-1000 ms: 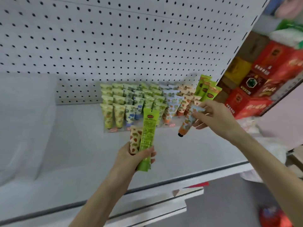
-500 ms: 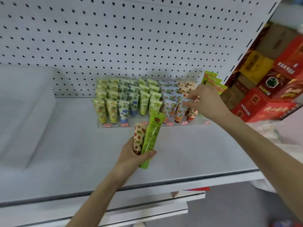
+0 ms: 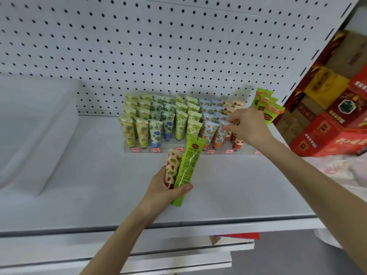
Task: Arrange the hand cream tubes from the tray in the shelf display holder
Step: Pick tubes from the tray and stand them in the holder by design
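Shelf (image 3: pixel 238 185) carries a clear holder (image 3: pixel 245 150) at its back edge, packed with upright tubes (image 3: pixel 156 124). The left hand (image 3: pixel 160 191), above the shelf's front middle, grips a green tube (image 3: pixel 189 165) and a strawberry tube (image 3: pixel 172 167) together. The right hand (image 3: pixel 248 126) pinches the top of a blue tube (image 3: pixel 220 134) in the holder's right half.

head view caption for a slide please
Right hand pinches a tube at the shelf holder while left hand grips two more tubes.

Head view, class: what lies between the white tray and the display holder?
Only bare shelf lies between the white tray and the display holder, as the head view shows.
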The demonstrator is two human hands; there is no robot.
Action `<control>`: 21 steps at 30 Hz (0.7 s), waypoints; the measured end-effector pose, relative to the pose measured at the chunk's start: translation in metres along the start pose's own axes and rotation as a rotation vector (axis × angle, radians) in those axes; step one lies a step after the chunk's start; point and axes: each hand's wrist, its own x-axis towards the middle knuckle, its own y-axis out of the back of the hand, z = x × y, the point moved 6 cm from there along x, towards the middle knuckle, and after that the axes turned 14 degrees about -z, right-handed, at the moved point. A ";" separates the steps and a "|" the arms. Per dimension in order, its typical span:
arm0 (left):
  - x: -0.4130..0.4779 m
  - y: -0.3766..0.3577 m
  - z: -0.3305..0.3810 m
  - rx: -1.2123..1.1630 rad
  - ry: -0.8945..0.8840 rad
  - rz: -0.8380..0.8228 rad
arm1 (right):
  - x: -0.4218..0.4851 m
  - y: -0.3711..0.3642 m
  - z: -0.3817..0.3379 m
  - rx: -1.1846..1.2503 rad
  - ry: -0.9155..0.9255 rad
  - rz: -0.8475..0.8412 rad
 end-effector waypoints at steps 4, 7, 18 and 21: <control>0.001 0.001 -0.001 -0.010 -0.011 -0.004 | 0.004 -0.006 0.003 -0.033 -0.015 -0.025; 0.002 0.001 -0.001 -0.017 -0.017 -0.008 | 0.006 -0.007 0.006 -0.045 -0.028 -0.045; 0.000 -0.005 0.003 -0.204 -0.011 -0.069 | -0.034 0.039 -0.010 0.231 -0.036 0.005; -0.002 -0.024 0.006 -0.272 -0.023 -0.123 | -0.074 0.016 -0.025 0.610 -0.125 -0.155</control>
